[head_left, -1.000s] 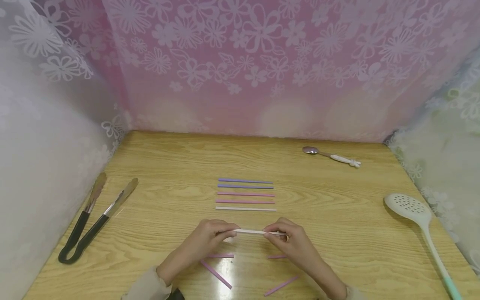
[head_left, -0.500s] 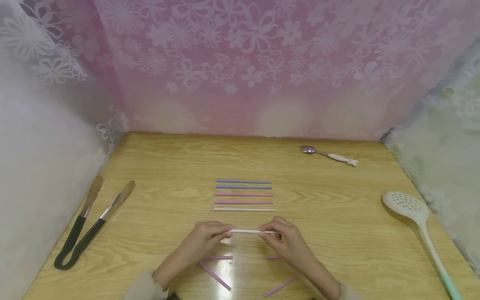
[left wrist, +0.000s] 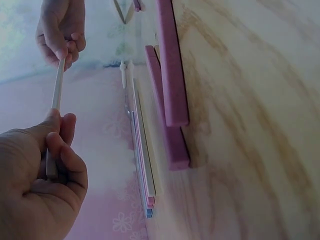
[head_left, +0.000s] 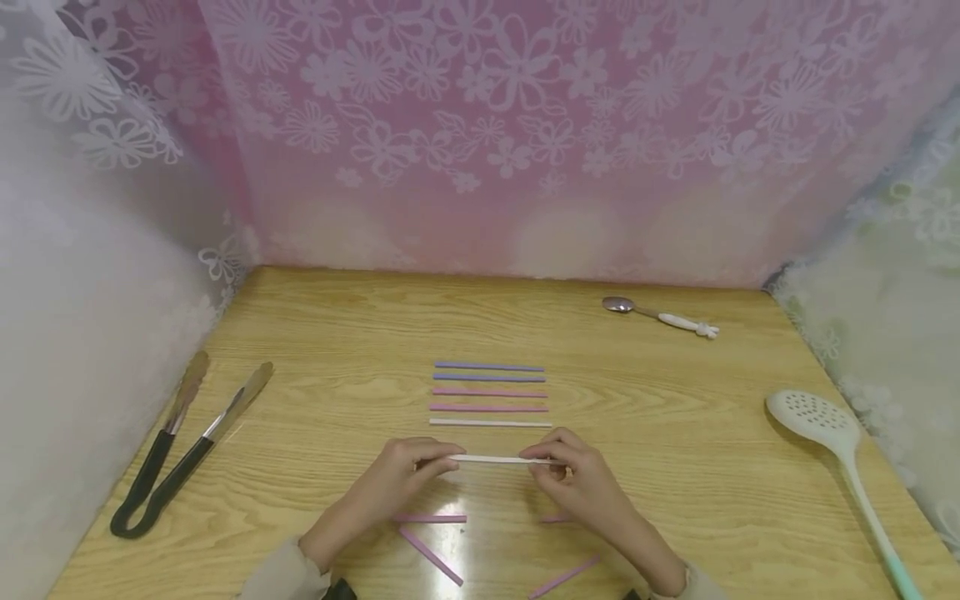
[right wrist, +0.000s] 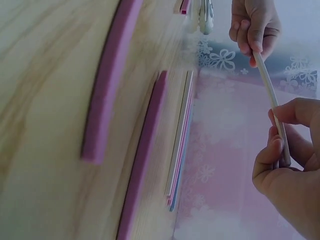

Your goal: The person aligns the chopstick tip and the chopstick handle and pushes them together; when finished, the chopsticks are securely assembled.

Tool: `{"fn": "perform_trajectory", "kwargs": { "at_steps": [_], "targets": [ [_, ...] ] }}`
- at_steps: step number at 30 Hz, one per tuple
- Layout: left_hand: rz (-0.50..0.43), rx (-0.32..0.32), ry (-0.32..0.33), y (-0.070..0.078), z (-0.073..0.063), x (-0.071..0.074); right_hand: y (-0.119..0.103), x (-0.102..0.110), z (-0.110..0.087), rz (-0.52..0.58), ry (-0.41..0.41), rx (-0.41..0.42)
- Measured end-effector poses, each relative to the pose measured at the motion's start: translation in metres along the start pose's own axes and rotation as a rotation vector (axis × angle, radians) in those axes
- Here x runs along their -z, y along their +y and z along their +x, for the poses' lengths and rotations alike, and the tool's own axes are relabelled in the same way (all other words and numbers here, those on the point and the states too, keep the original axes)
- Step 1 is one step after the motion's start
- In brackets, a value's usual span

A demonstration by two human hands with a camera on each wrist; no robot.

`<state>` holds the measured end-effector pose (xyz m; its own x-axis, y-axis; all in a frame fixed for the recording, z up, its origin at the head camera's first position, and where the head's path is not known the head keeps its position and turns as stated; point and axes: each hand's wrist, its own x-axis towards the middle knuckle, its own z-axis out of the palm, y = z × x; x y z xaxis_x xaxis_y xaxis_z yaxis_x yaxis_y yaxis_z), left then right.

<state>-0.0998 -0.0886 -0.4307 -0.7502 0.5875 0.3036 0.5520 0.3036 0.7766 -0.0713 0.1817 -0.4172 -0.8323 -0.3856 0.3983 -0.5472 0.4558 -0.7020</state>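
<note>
A thin white stick [head_left: 487,459] is stretched level between two hands above the table. My left hand [head_left: 397,473] pinches its left end, and my right hand [head_left: 583,477] pinches it toward the right end. In the left wrist view the stick [left wrist: 58,89] has a squared end poking out below the thumb. Just beyond the hands, a white stick [head_left: 491,423], two pink sticks [head_left: 490,408] and two blue sticks [head_left: 489,378] lie in parallel. Closer in are several darker pink sticks [head_left: 431,556], some partly hidden under the hands and forearms.
Black-handled tongs [head_left: 183,454] lie spread on the left of the wooden table [head_left: 337,325]. A spoon [head_left: 660,317] with a white handle sits at the back right. At the right edge rests a slotted turner [head_left: 817,421]. Flowered curtains [head_left: 487,150] enclose the back and sides.
The hands have drawn slightly apart, so a bit more of the white stick shows between them. The head view has shifted a little; the other things lie where they were.
</note>
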Motion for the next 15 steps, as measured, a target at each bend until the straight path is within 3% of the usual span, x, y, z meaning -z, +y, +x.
{"fn": "perform_trajectory", "kwargs": {
  "at_steps": [6,15],
  "targets": [
    [0.009,0.063,0.012,-0.002,0.0,0.001,0.01,0.003,-0.002,-0.046,0.044,-0.067],
    [0.101,0.121,0.063,-0.01,0.003,0.004,0.023,0.009,0.001,-0.068,-0.05,-0.126]
  ]
}}
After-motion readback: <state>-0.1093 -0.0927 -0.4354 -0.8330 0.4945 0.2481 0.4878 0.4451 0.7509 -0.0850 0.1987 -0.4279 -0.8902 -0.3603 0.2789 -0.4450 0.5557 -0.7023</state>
